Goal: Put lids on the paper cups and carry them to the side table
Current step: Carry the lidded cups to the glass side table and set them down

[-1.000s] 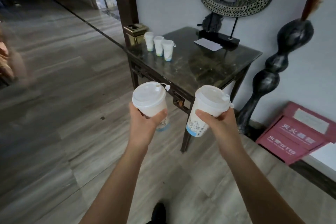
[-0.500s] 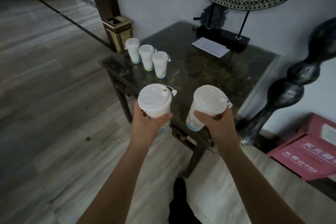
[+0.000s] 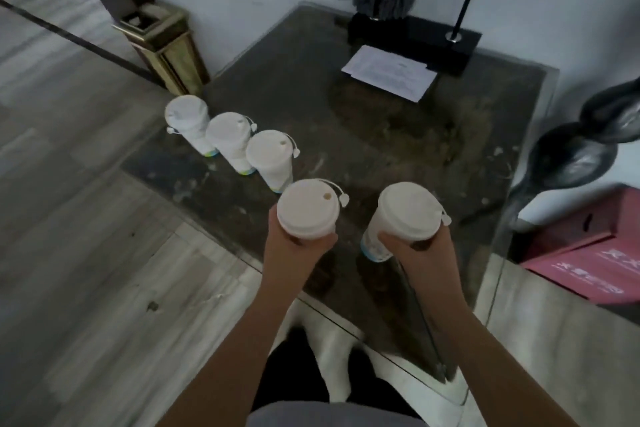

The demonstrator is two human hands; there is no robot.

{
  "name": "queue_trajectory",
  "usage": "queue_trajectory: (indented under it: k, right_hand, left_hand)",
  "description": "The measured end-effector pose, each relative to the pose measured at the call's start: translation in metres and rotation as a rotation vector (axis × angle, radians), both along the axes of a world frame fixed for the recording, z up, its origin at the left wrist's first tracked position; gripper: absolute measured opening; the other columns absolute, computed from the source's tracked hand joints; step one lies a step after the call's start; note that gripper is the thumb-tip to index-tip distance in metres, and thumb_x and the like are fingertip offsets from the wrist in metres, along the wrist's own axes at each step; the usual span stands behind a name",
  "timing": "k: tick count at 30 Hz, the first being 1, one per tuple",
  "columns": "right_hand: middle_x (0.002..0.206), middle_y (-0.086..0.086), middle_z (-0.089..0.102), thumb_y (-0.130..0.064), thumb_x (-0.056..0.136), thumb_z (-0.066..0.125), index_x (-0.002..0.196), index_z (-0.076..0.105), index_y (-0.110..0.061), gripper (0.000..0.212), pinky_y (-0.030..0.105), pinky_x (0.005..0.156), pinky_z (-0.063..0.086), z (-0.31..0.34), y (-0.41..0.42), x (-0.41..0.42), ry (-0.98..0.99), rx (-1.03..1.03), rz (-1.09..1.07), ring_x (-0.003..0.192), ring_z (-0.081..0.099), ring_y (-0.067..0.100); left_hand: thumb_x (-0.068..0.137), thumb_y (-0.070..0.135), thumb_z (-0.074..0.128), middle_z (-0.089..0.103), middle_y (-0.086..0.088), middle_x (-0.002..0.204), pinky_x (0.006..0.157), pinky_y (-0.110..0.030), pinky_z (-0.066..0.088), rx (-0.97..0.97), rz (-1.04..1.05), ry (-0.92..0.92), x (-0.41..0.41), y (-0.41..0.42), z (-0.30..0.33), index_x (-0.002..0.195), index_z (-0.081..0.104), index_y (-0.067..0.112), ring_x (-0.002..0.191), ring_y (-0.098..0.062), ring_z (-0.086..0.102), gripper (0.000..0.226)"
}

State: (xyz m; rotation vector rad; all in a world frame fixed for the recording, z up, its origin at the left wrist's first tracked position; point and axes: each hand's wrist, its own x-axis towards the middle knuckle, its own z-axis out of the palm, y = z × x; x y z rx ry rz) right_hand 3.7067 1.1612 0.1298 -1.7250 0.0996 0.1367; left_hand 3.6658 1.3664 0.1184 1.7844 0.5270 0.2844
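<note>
My left hand (image 3: pixel 294 251) grips a white lidded paper cup (image 3: pixel 307 210) above the near part of the dark side table (image 3: pixel 363 149). My right hand (image 3: pixel 420 251) grips a second lidded cup (image 3: pixel 403 213), tilted a little to the left, over the same tabletop. Three more lidded cups stand in a diagonal row along the table's left edge: the far one (image 3: pixel 187 116), the middle one (image 3: pixel 227 133) and the near one (image 3: pixel 270 154), which sits just beyond my left hand's cup.
A white sheet of paper (image 3: pixel 389 76) and a black ornament base (image 3: pixel 415 38) sit at the table's back. A gold bin (image 3: pixel 166 45) stands left of the table, a dark sculpture (image 3: pixel 571 163) and a red box (image 3: pixel 595 253) to the right.
I have walked up to the table. Both held cups now hover over its near top instead of in front of it, and the view looks more steeply down.
</note>
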Motion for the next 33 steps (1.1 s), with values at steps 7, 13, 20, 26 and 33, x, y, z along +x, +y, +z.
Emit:
queue_trajectory:
  k: [7, 13, 20, 26, 33]
  right_hand:
    - [0.14, -0.011, 0.06, -0.02, 0.077, 0.091, 0.15, 0.044, -0.024, 0.087, 0.02, 0.107, 0.046, -0.024, 0.056, 0.024, 0.026, -0.062, -0.288, 0.128, 0.057, 0.002]
    - [0.13, -0.012, 0.065, -0.015, 0.076, 0.092, 0.145, 0.049, -0.023, 0.082, 0.009, 0.091, 0.049, -0.027, 0.088, 0.034, 0.027, -0.147, -0.484, 0.117, 0.062, -0.004]
    - [0.129, -0.017, 0.062, -0.017, 0.075, 0.093, 0.141, 0.048, -0.028, 0.08, 0.009, 0.093, 0.049, -0.035, 0.107, 0.032, 0.042, -0.191, -0.538, 0.121, 0.06, 0.001]
    - [0.13, -0.014, 0.063, -0.02, 0.073, 0.095, 0.139, 0.049, -0.031, 0.082, 0.022, 0.098, 0.053, -0.039, 0.116, 0.025, 0.053, -0.183, -0.577, 0.123, 0.061, 0.007]
    - [0.133, -0.013, 0.062, -0.027, 0.073, 0.096, 0.144, 0.046, -0.03, 0.087, 0.019, 0.098, 0.052, -0.043, 0.11, 0.017, 0.084, -0.181, -0.572, 0.123, 0.06, 0.004]
  left_hand:
    - [0.072, 0.01, 0.094, 0.05, 0.023, 0.128, 0.099, 0.004, 0.033, 0.002, -0.103, -0.04, 0.054, 0.032, -0.032, 0.137, 0.035, 0.032, 0.117, 0.015, 0.048, 0.091]
    - [0.075, 0.015, 0.092, 0.046, 0.028, 0.137, 0.11, -0.002, 0.03, -0.036, -0.217, -0.046, 0.08, 0.05, -0.053, 0.134, 0.031, 0.051, 0.125, 0.026, 0.039, 0.093]
    - [0.076, 0.012, 0.091, 0.046, 0.027, 0.14, 0.112, -0.003, 0.027, -0.031, -0.359, -0.059, 0.099, 0.067, -0.065, 0.14, 0.034, 0.042, 0.131, 0.025, 0.038, 0.091]
    - [0.077, 0.019, 0.091, 0.047, 0.027, 0.144, 0.117, -0.012, 0.031, -0.021, -0.433, -0.022, 0.102, 0.07, -0.07, 0.148, 0.036, 0.033, 0.138, 0.014, 0.04, 0.09]
    - [0.078, 0.018, 0.09, 0.047, 0.025, 0.143, 0.112, -0.006, 0.031, -0.012, -0.477, -0.019, 0.103, 0.061, -0.071, 0.147, 0.035, 0.032, 0.135, 0.017, 0.04, 0.09]
